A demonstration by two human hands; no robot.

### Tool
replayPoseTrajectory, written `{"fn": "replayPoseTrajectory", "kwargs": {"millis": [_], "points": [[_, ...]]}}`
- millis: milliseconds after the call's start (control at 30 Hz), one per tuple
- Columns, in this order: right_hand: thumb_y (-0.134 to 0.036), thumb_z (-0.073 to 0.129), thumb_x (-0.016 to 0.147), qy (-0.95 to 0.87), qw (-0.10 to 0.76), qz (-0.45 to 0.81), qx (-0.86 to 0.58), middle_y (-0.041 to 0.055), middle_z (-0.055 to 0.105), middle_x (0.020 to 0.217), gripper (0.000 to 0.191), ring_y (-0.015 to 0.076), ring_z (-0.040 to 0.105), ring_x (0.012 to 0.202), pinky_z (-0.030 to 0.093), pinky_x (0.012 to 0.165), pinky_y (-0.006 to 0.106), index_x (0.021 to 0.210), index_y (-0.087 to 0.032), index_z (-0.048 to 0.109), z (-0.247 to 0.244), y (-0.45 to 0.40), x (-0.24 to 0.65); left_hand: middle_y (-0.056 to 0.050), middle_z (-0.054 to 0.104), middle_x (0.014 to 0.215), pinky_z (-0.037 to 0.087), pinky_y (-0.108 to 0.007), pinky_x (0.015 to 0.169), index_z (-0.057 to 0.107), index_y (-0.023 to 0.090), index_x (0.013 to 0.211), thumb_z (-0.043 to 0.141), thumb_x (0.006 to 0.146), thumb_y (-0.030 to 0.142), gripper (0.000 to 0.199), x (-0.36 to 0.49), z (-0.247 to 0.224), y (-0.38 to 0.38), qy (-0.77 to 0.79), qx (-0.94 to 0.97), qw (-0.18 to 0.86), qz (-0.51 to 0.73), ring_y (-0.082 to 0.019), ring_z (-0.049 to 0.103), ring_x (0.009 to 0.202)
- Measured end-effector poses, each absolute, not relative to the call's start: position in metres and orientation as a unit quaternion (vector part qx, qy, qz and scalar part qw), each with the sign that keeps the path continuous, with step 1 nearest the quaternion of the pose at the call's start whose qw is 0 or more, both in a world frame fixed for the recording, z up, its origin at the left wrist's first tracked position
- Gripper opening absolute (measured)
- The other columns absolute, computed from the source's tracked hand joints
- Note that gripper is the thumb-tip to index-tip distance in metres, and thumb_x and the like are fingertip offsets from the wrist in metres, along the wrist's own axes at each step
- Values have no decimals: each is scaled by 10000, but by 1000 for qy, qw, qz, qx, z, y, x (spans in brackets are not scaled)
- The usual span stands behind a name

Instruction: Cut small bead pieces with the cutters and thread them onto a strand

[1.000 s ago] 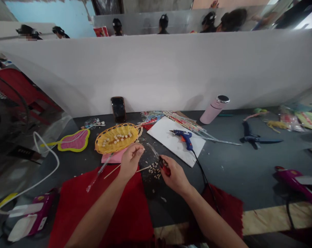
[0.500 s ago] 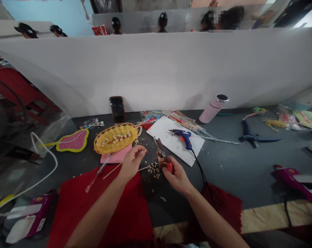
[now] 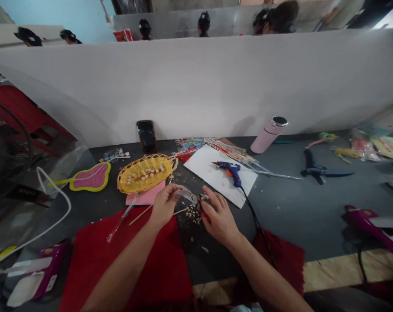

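My left hand [image 3: 164, 207] is closed in a pinch, its fingertips at the blades of a pair of hand shears [image 3: 190, 197]. A small pale piece showed at these fingertips a moment ago; the blades now cover it. My right hand [image 3: 220, 219] grips the shears by their red handles, the blades pointing left. Below the blades lie several small pale cut bits [image 3: 193, 213]. One thin stick [image 3: 180, 211] points at them, and another [image 3: 140, 215] lies left of my left hand. Beyond that hand, a yellow woven basket [image 3: 122, 185] holds several pale pieces.
A blue glue gun [image 3: 231, 170] rests on a white board [image 3: 201, 161], its cord trailing forward. Behind stand a phone [image 3: 147, 136] and a pink bottle [image 3: 264, 139]. Red cloth [image 3: 118, 268] covers the front left. Purple clamps [image 3: 58, 260] sit at the edge. A white partition [image 3: 196, 82] rises behind.
The shears have swung from pointing up and away to pointing left, and their blades have come to my left fingertips. My left hand has barely moved.
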State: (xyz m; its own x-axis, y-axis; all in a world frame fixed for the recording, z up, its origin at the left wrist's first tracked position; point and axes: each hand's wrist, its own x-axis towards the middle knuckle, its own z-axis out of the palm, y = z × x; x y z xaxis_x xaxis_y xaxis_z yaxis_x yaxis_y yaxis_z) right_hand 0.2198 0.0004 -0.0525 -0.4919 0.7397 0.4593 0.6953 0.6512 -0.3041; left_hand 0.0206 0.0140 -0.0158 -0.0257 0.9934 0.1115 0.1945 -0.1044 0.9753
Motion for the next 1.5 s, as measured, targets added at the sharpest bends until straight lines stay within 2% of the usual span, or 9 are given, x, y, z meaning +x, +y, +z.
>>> {"fn": "replayPoseTrajectory", "kwargs": {"millis": [300, 500, 667, 867, 1167, 1300, 1367, 1500], "points": [[-92, 563, 715, -862, 293, 35, -412, 158, 344, 1389, 327, 325, 402, 1201, 406, 962, 508, 1030, -177, 578, -49, -2, 218, -7, 630, 748, 456, -255, 685, 583, 178, 778, 522, 813, 230, 87, 21, -17, 15, 536, 556, 405, 489, -153, 577, 730], [-87, 551, 723, -863, 294, 33, -409, 159, 335, 1387, 340, 323, 411, 1188, 420, 937, 504, 1048, -187, 570, -48, -2, 216, -13, 646, 771, 454, -269, 716, 588, 175, 786, 522, 803, 249, 100, 22, -20, 15, 534, 537, 415, 505, -166, 592, 756], [-124, 573, 742, -869, 275, 21, -410, 151, 338, 1394, 285, 319, 443, 1144, 425, 896, 489, 1016, -201, 583, -47, -2, 217, -12, 655, 783, 457, -277, 722, 600, 178, 806, 509, 773, 184, 96, 21, -19, 14, 544, 546, 402, 494, -170, 592, 766], [-151, 579, 762, -871, 268, 2, -411, 99, 441, 1345, 235, 280, 485, 1041, 433, 849, 457, 982, -232, 599, -47, -1, 218, -13, 652, 777, 463, -281, 716, 606, 182, 812, 496, 754, 153, 127, 20, -16, 13, 542, 555, 399, 488, -169, 591, 759], [-159, 595, 737, -870, 267, 9, -414, 91, 383, 1388, 227, 300, 447, 1094, 411, 877, 480, 952, -230, 591, -45, -2, 219, -6, 640, 771, 446, -254, 691, 608, 174, 820, 511, 747, 141, 126, 21, -25, 14, 501, 526, 467, 505, -153, 575, 739], [-146, 585, 733, -874, 267, 14, -406, 98, 389, 1389, 196, 305, 444, 1103, 413, 875, 478, 918, -212, 584, -48, -1, 221, -14, 646, 784, 444, -265, 710, 610, 170, 820, 519, 753, 169, 113, 19, -20, 13, 507, 544, 459, 486, -158, 573, 751], [-134, 579, 721, -872, 277, 20, -404, 104, 412, 1377, 244, 301, 454, 1095, 416, 873, 477, 955, -204, 573, -50, 0, 222, -12, 644, 778, 445, -268, 712, 611, 171, 819, 509, 743, 159, 128, 18, -16, 14, 517, 559, 445, 471, -159, 571, 749], [-131, 567, 710, -872, 284, 33, -398, 136, 481, 1315, 566, 294, 482, 1049, 427, 855, 474, 1260, -157, 437, -50, 2, 221, -3, 636, 755, 447, -258, 692, 610, 176, 801, 496, 708, 119, 158, 16, -12, 15, 527, 576, 428, 456, -156, 570, 739]]}}
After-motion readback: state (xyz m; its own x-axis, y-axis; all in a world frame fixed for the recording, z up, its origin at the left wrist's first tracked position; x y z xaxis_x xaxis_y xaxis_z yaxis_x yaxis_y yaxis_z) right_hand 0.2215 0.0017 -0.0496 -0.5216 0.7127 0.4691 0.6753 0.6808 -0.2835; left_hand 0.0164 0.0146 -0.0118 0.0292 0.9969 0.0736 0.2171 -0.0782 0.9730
